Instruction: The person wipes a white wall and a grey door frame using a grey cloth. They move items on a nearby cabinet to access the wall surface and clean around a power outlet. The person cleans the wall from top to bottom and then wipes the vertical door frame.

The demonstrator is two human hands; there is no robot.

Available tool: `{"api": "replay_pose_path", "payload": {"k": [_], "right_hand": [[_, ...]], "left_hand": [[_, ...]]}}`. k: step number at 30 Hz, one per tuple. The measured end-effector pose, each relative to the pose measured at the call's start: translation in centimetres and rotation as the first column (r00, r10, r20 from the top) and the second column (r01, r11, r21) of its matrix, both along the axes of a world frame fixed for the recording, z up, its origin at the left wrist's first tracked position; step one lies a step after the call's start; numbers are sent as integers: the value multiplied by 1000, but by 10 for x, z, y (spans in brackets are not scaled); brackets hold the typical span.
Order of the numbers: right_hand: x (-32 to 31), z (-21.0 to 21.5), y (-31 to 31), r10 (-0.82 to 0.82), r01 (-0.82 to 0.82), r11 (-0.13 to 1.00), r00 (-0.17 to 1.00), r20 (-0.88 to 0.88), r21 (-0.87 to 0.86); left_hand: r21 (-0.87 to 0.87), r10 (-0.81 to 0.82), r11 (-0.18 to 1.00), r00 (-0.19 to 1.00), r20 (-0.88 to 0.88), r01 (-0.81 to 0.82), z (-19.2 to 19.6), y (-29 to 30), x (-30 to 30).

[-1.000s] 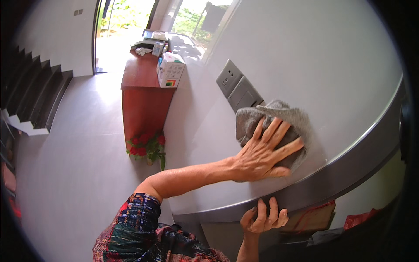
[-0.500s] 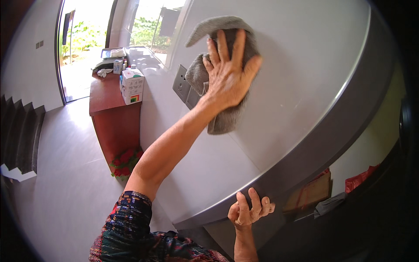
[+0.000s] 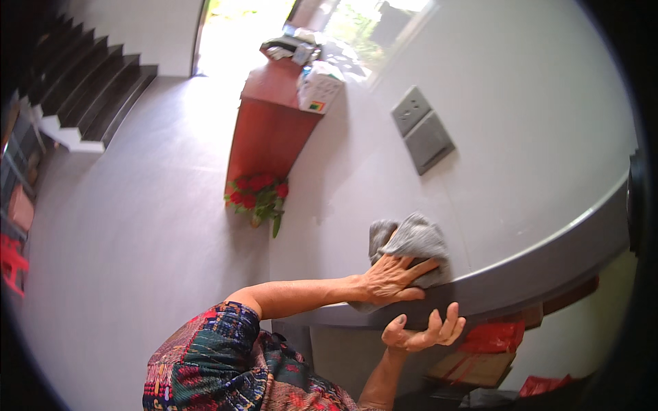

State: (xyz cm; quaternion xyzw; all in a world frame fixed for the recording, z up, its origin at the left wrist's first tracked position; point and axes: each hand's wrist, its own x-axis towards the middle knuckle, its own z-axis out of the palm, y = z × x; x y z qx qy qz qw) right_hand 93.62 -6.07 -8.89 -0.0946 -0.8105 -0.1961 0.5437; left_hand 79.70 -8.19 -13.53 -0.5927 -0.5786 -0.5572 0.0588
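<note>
Two hands busy on a pale wall above a curved grey ledge [image 3: 548,264]. Left hand [image 3: 392,281] flat on a grey cloth [image 3: 415,238], grip open, fingers spread and pressing the crumpled fabric against the wall rather than closing around it. Cloth low on the wall, touching the top of the ledge, well below the two grey switch plates [image 3: 423,130]. Right hand [image 3: 421,332] just under the ledge's edge, grip open and holding nothing, fingertips turned up against the rim, seemingly for support. Judging from this: wiping in hand, at the bottom end of a stroke where wall meets ledge. For a further stroke, need of steady palm pressure so that the loose cloth does not slip out or bunch, and care near the switch plates. Further left along the wall, a red cabinet [image 3: 271,130] with a white box [image 3: 319,89] on top, red flowers [image 3: 257,195] at its foot, dark stairs [image 3: 89,89] beyond.
</note>
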Motion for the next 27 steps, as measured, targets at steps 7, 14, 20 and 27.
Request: {"api": "replay_pose_path", "payload": {"k": [7,14,20,27], "right_hand": [[4,10,-1,-33,32,997,999,15,68],[7,8,0,-171,170,977,985,2,130],[3,15,-3,-180,186,969,982,-52,164],[-7,16,-22,-337,345,938,928,-160,24]], "left_hand": [[69,89,994,996,0,-89,-45,-4,-8],[-104,315,949,927,205,-299,-54,24,-100],[-222,359,930,858,368,-294,-76,44,-193],[-324,406,912,662,630,-251,-124,57,-263]]}}
